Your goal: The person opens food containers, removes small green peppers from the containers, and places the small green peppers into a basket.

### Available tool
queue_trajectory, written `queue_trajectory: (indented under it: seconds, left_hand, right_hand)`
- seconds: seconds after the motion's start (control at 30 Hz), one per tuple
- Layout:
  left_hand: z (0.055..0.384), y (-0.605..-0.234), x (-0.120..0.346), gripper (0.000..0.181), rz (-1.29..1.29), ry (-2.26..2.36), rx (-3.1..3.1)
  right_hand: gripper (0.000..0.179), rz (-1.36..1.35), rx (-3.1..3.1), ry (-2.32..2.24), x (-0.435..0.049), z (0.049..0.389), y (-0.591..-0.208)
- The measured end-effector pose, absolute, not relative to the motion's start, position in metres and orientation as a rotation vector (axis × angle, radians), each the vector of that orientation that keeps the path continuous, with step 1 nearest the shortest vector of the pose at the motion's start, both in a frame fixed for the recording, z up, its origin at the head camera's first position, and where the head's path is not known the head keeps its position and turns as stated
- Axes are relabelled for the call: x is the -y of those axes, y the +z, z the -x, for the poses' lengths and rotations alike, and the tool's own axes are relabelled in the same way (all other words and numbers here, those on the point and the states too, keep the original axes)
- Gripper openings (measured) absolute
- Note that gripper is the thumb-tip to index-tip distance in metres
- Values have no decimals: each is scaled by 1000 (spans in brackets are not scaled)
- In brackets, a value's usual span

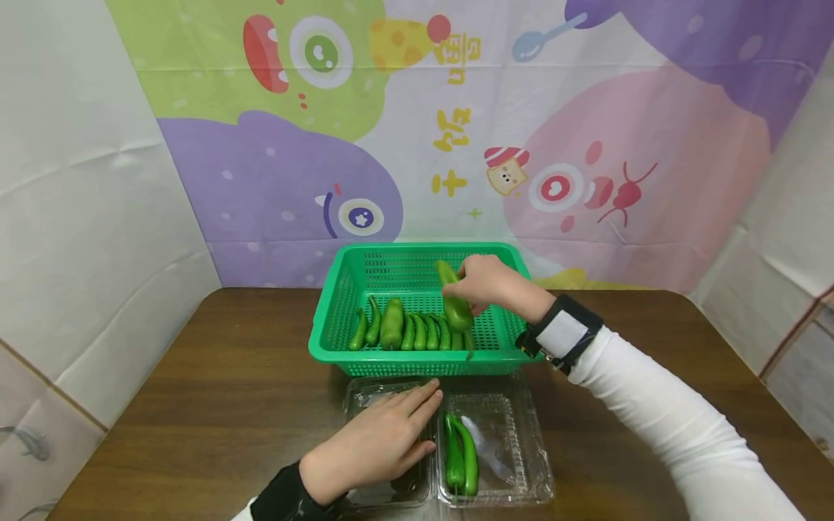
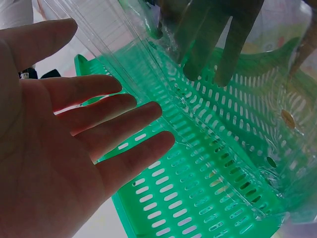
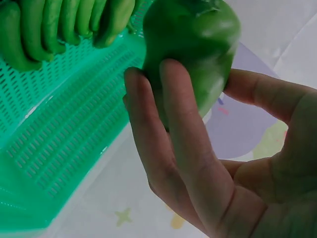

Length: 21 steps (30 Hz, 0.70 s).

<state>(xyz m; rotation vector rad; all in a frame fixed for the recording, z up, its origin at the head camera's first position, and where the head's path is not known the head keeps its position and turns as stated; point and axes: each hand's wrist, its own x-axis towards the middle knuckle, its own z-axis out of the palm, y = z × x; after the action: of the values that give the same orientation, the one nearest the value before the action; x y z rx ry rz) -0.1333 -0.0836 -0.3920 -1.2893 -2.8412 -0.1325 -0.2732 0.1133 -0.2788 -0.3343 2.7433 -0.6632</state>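
My right hand (image 1: 491, 282) grips a large green pepper (image 1: 458, 312) above the right part of a green mesh basket (image 1: 331, 311). In the right wrist view, the fingers and thumb press on opposite sides of that pepper (image 3: 198, 54). Several slim green peppers (image 1: 420, 333) and a thicker one (image 1: 392, 323) lie in a row inside the basket. My left hand (image 1: 378, 443) rests flat, fingers straight, on the left half of an opened clear plastic clamshell box (image 1: 515, 405). Two slim green peppers (image 1: 468, 456) lie in its right half.
A translucent strip (image 1: 485, 449) lies in the box beside the two peppers. Basket and box stand on a brown wooden table (image 1: 228, 383), the box directly in front. A cartoon-printed cloth (image 1: 449, 217) hangs behind the table.
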Motion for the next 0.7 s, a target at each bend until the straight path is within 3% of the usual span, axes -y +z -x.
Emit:
queue_trajectory:
  seconds: [0.2, 0.5, 0.7]
  left_hand:
    - [134, -392, 84, 63, 1290, -126, 2836]
    - [133, -392, 84, 62, 1294, -130, 2827]
    - [133, -392, 84, 63, 1289, -126, 2824]
  right_hand:
    - [47, 338, -2774, -643, -112, 284, -277]
    - [29, 234, -2758, -580, -109, 302, -286]
    - [36, 159, -2731, -542, -109, 313, -295]
